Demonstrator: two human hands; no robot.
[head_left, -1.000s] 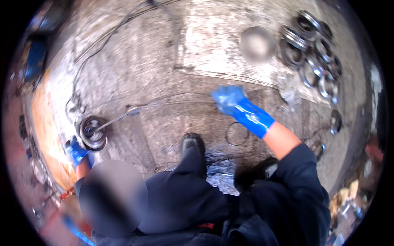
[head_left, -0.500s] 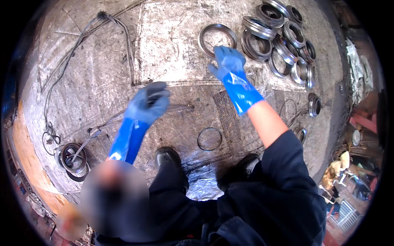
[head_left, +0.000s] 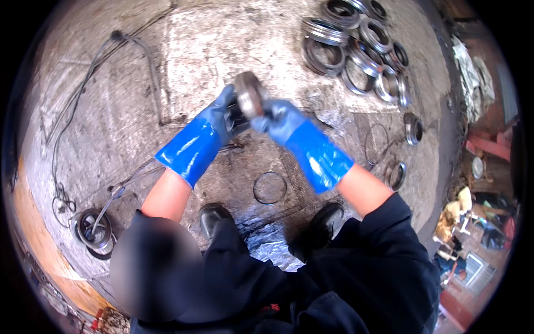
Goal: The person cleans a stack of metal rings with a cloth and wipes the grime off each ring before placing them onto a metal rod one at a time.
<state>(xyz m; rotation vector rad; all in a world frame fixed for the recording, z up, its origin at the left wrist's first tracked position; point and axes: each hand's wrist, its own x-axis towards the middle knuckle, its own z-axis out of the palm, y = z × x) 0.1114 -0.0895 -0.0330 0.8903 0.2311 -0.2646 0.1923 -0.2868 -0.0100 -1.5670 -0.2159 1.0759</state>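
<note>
A dark metal ring (head_left: 248, 92) is up off the floor in front of me, turned nearly edge-on and smeared by motion. My left hand (head_left: 221, 116), in a blue rubber glove, grips its left side. From the right, my right hand (head_left: 280, 121), gloved the same way, has its fingers closed on the ring's lower edge. Parts of the fingers of both hands are hidden behind or against the ring. Below the hands, a thin dark hoop (head_left: 270, 187) lies flat on the floor between my boots and the ring.
A heap of metal rings (head_left: 364, 53) lies at the far right; single rings (head_left: 413, 129) lie nearer. At the left are more rings (head_left: 93, 229) with a wire cable (head_left: 119, 189) running from them. Another cable (head_left: 151, 69) bends across the upper left. Clutter (head_left: 461, 222) lines the right edge.
The lone ring that lay beside the heap has been picked up and brought nearer. My left hand has moved up and right to it; my right hand has come left and closer with it.
</note>
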